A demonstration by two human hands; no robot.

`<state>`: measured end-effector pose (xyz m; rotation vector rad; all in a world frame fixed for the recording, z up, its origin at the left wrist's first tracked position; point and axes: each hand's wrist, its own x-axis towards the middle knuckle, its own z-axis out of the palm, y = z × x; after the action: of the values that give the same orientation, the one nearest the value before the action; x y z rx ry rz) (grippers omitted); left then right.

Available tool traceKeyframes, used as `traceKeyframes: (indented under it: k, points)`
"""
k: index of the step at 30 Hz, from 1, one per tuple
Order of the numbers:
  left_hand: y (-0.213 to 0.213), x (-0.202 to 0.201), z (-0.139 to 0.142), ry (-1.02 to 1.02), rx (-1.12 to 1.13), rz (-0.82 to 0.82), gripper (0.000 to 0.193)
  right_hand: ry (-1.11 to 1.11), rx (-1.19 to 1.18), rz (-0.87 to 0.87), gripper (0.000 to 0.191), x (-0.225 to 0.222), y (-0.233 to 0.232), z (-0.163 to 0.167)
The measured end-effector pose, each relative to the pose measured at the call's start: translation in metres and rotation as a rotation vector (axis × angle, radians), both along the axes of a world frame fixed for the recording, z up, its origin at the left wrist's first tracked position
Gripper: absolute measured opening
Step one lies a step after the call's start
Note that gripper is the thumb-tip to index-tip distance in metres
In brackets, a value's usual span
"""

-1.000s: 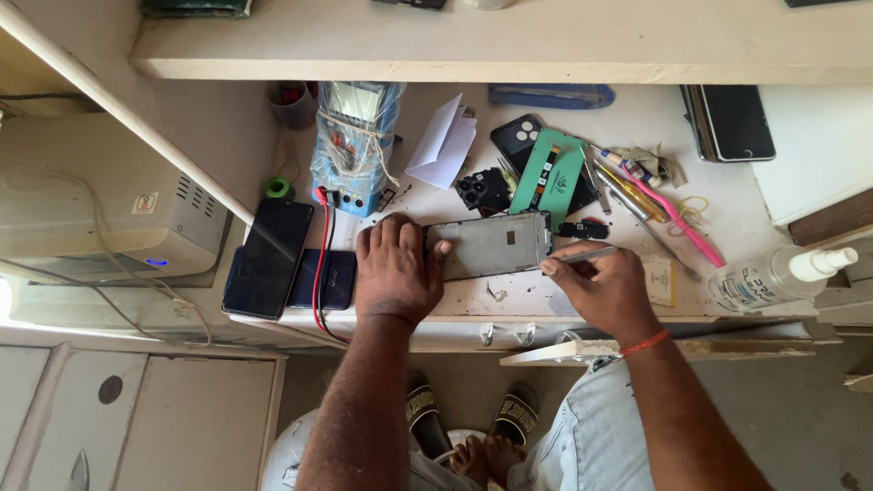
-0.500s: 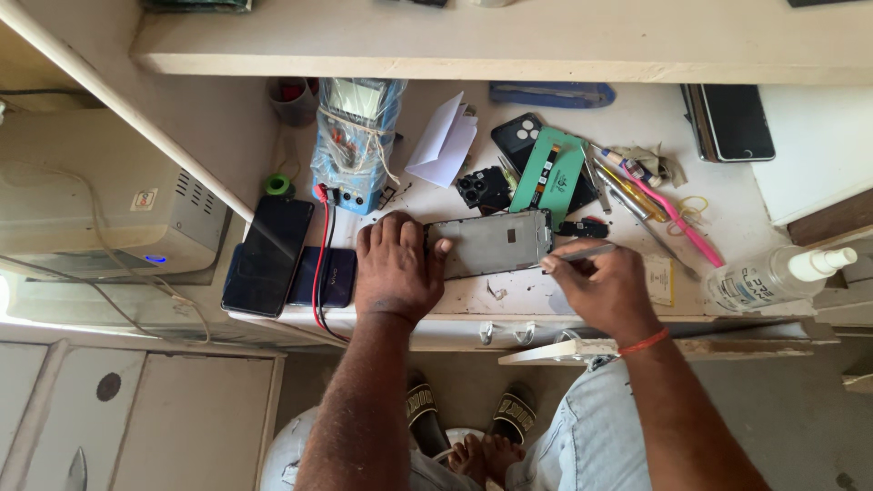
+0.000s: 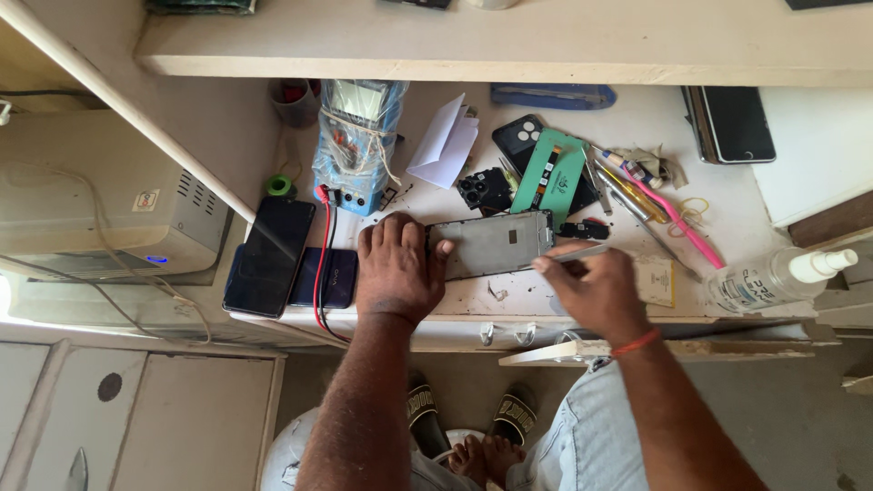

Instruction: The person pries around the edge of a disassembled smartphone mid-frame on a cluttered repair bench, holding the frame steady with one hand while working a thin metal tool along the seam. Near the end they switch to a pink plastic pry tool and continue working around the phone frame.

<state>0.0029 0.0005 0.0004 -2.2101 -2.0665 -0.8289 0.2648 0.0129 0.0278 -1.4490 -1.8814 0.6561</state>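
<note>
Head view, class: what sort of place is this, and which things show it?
Probably a phone repair bench. An opened phone frame lies under the left hand, the right hand holds a thin tool, and a wrapped multimeter and loose phones lie nearby.

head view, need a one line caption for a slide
Left hand steadies an opened phone frame on a cluttered workbench while the right hand works a thin metal tool at its edge.

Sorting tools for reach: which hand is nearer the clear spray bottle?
Right. The right hand lies just left of the spray bottle; the left hand rests further left, beyond the phone frame.
</note>
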Motion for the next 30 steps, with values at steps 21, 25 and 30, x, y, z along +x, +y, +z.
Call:
traceKeyframes:
  k: [21,25,30]
  points:
    - [0.0,-0.001,-0.003,-0.013,0.04,-0.004,0.046,0.198,-0.094,0.111,0.017,-0.03,-0.003,-0.015]
    - [0.0,-0.003,-0.004,0.005,0.051,-0.016,0.045,0.181,-0.107,0.089,0.018,-0.032,-0.004,-0.012]
    - [0.0,-0.002,-0.003,0.006,0.034,-0.012,0.044,0.147,0.032,0.152,0.018,-0.042,-0.008,-0.012]
